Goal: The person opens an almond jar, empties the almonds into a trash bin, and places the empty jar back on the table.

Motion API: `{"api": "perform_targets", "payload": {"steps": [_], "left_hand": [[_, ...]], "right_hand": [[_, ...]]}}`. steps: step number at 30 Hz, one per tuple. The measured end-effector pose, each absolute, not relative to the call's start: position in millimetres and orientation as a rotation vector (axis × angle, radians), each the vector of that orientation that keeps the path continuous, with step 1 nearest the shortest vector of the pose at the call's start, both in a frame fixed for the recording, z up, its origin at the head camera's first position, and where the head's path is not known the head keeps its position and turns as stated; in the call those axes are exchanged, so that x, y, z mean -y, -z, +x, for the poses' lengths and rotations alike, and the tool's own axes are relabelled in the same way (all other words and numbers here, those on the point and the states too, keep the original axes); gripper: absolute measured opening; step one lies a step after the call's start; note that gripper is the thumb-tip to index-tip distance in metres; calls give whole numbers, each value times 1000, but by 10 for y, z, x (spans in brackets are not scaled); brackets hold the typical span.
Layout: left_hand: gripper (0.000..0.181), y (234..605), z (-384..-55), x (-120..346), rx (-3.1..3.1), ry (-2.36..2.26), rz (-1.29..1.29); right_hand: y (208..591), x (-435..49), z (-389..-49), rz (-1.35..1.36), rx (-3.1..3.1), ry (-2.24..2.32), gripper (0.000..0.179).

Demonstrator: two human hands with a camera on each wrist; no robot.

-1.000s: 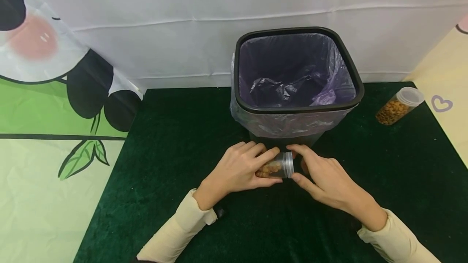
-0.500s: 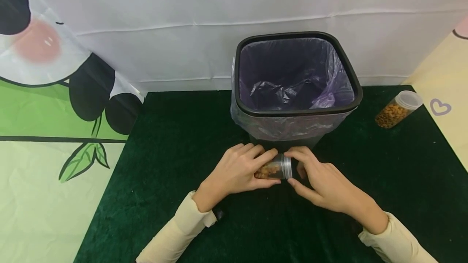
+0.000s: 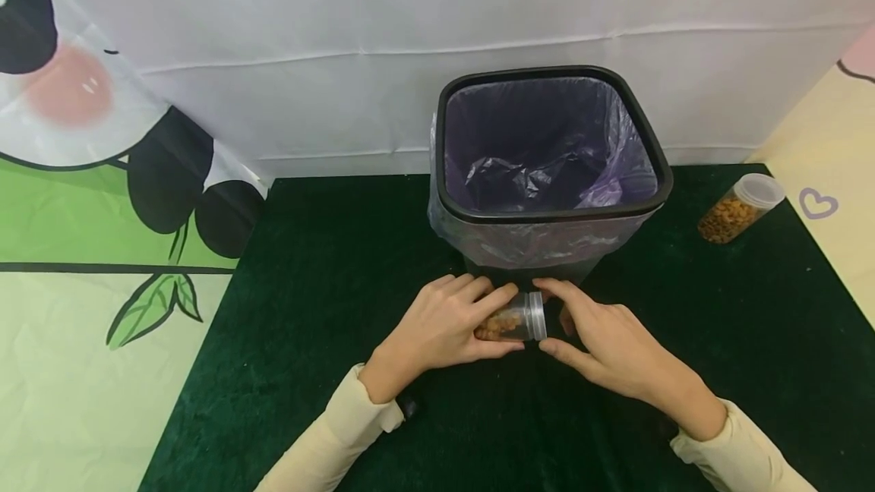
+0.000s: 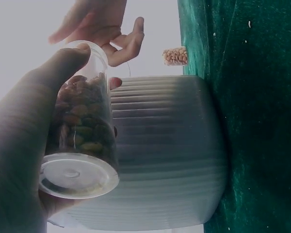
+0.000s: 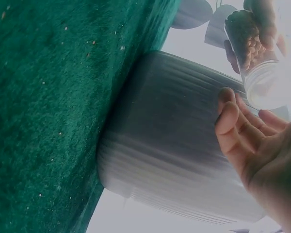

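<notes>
My left hand (image 3: 440,321) grips a clear plastic jar (image 3: 506,323) around its body, in front of the bin. Brown nut-like or snack-like pieces lie inside it, also seen in the jar (image 4: 85,116) in the left wrist view. The jar lies nearly sideways in the head view, its ridged mouth end pointing right; whether a clear lid covers it I cannot tell. Close to that end is my right hand (image 3: 608,344), thumb and forefinger spread on either side of the rim with a small gap. In the right wrist view the right hand (image 5: 262,145) has loosely bent fingers and holds nothing.
Behind the hands stands a bin (image 3: 526,217) with a black rim and a purple liner bag. A second jar (image 3: 731,217) with a white lid and brown pieces stands at the right on the green cloth (image 3: 328,249). A white backdrop (image 3: 307,112) rises behind.
Between the frames the right fingers close in on the jar's rim, then spread slightly away from it. The left hand keeps its grip. The whole head view shifts slightly downward.
</notes>
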State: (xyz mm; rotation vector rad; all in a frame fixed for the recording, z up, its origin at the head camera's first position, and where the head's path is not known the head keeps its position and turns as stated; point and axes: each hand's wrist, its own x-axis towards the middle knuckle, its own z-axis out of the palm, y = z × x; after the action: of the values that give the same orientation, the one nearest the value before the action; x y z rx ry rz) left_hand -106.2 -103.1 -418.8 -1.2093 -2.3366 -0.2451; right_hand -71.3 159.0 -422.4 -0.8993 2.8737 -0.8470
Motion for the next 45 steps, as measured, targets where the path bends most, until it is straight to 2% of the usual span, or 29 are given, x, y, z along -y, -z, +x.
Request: {"api": "perform_targets", "payload": {"steps": [6,20,41,45], "left_hand": [[64,4203,-1026,1043,2354,251,-1213],[65,4172,-1051,1084,2344,244,-1195],[64,4144,-1096,1063,2347,276,-1204],[64,4146,-1088,1064,2351,266,-1203]], "right_hand": [[4248,-1567,-686,-939,-2887,868,55],[4209,-1548,-738,-1128,-2898,949,63],[4237,-1546,-768,-1515,-3096,800,48],[4222,-1558,-775,-1473,-3102,809,55]]}}
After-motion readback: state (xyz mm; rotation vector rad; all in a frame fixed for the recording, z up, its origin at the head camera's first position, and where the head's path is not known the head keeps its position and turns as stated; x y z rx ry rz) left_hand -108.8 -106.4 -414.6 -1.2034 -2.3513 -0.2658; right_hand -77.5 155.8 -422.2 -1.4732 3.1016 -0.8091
